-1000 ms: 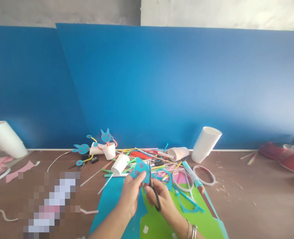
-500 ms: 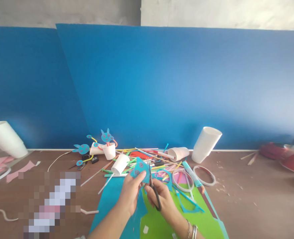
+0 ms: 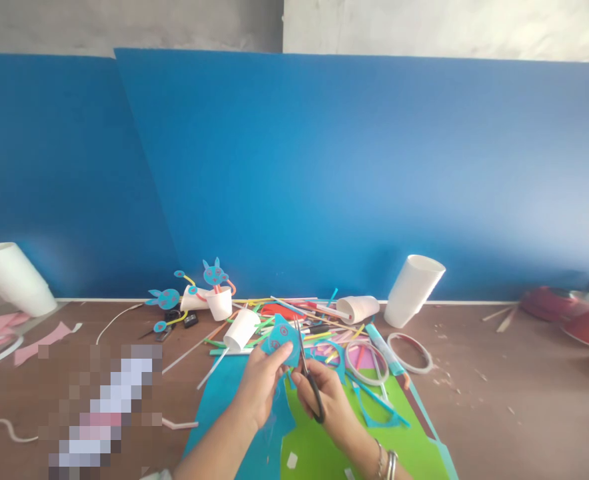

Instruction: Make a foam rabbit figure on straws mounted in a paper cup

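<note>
My left hand (image 3: 262,383) pinches a piece of blue paper (image 3: 285,333) with reddish drawn shapes on it, thumb on top. In my right hand (image 3: 327,397) is a pair of scissors (image 3: 308,377) with dark handles, its blades pointing up along the paper's right edge. Whether the blades bite into the paper I cannot tell. Below both hands lie a blue sheet (image 3: 234,413) and a green sheet (image 3: 364,447). A cut-out blue paper scrap (image 3: 374,421) rests on the green sheet.
Drinking straws in several colours, paper cups (image 3: 242,330) and tape rolls (image 3: 410,353) crowd the table behind my hands. Blue rabbit-faced figures (image 3: 214,272) on cups are at back left. Stacked white cups (image 3: 414,290) lean near the blue partition (image 3: 324,167). Pink paper (image 3: 44,343) lies left.
Hardly anything differs. The blue paper and the scissors have shifted very slightly in my hands; both hands keep their hold.
</note>
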Tool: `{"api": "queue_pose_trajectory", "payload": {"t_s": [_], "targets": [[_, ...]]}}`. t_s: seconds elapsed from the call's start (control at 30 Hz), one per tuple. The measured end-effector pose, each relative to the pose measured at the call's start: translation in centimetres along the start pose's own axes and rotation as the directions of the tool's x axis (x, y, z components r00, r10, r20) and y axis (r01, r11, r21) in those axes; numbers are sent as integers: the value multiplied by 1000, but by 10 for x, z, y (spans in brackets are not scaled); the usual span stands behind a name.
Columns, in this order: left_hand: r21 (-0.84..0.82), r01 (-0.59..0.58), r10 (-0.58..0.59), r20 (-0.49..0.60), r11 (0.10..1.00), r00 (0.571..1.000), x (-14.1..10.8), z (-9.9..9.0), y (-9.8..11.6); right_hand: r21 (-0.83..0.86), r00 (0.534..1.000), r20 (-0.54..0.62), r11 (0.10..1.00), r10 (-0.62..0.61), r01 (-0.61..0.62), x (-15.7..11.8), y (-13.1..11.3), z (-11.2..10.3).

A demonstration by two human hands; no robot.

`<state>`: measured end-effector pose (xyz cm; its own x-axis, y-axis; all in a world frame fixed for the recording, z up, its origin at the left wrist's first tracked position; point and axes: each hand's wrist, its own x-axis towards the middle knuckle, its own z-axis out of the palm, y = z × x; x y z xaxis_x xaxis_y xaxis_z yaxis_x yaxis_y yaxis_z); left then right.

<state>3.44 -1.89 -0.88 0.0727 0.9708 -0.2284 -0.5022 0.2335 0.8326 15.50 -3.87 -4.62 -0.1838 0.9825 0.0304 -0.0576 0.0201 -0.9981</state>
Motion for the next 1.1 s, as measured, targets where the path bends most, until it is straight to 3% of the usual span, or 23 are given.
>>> {"api": "queue_pose_trajectory", "payload": {"t_s": [0.17,0.53,1.1], "targets": [[18,9,-8,-49,1000,999,2,-2,2,-6,1000,12,1000,-1,1,2,3,-3],[97,-18,16,19,995,1000,2,-3,1,-11,1000,9,1000,-20,20,3,2,-4],[176,-7,3,20,984,1000,5,-9,6,18,1000,25,1000,6,-7,3,-1,-7]]}}
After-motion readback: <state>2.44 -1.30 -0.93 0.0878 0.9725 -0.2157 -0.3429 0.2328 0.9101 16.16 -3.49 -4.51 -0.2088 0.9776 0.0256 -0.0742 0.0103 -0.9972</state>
